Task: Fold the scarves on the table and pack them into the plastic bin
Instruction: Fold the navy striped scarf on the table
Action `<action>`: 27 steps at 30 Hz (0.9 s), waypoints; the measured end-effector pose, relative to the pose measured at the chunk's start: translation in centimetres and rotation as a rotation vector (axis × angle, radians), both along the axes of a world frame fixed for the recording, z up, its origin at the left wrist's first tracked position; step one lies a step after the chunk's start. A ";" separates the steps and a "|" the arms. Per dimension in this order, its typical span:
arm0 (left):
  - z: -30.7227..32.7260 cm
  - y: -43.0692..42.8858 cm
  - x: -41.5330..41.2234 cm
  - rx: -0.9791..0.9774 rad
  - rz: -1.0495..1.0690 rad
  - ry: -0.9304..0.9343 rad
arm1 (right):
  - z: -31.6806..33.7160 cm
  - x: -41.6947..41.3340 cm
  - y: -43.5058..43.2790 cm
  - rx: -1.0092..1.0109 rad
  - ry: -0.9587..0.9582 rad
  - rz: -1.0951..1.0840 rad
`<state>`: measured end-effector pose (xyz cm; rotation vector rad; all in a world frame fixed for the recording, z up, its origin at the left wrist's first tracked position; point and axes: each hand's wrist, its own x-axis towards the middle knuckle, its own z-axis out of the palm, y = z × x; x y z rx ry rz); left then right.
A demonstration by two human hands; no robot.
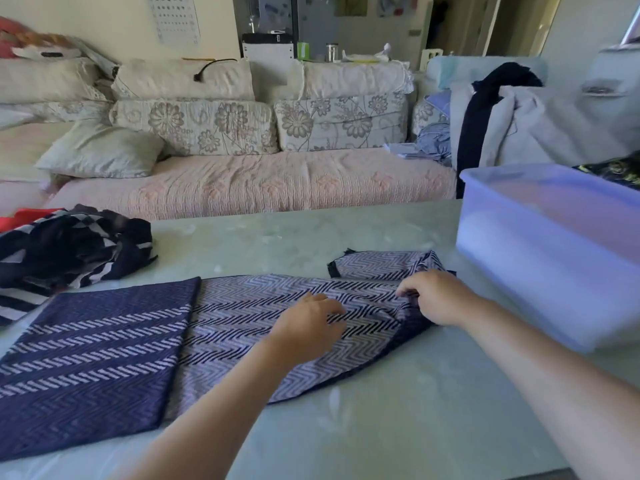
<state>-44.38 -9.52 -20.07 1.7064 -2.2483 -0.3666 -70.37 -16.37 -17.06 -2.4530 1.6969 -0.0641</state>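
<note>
Navy and white in a chevron weave, the scarf (225,341) lies spread flat over the near left part of the table (381,427). Its darker end, crossed by pale dashed bands, reaches toward the near left corner. Its lighter end runs toward the right, stopping just short of the plastic bin (536,271). At that right end the cloth is rumpled, and a loose flap with a dark hem lies turned back toward the far edge.

The left hand (311,323) rests on the middle of the scarf, palm down, fingers loosely spread on the cloth and gripping nothing. The right hand (433,299) sits at the rumpled right end, fingers curled down and pinching a fold of the scarf. Both forearms come in from the near edge.

The plastic bin, translucent and lidless, stands at the right edge of the table. Its inside is too hazy to tell what it holds.

At the far left corner sits a pile of scarves (69,251) in dark blue, black and white, unfolded and heaped, with a red cloth (24,216) showing just behind it. Beyond the far edge stands a sofa (259,181) with floral cushions and clothing draped at its right end.
</note>
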 end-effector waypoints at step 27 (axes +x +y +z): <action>-0.3 -7.3 -9.1 0.050 -0.025 -0.163 | -0.2 -4.1 -0.3 -0.195 0.047 -0.049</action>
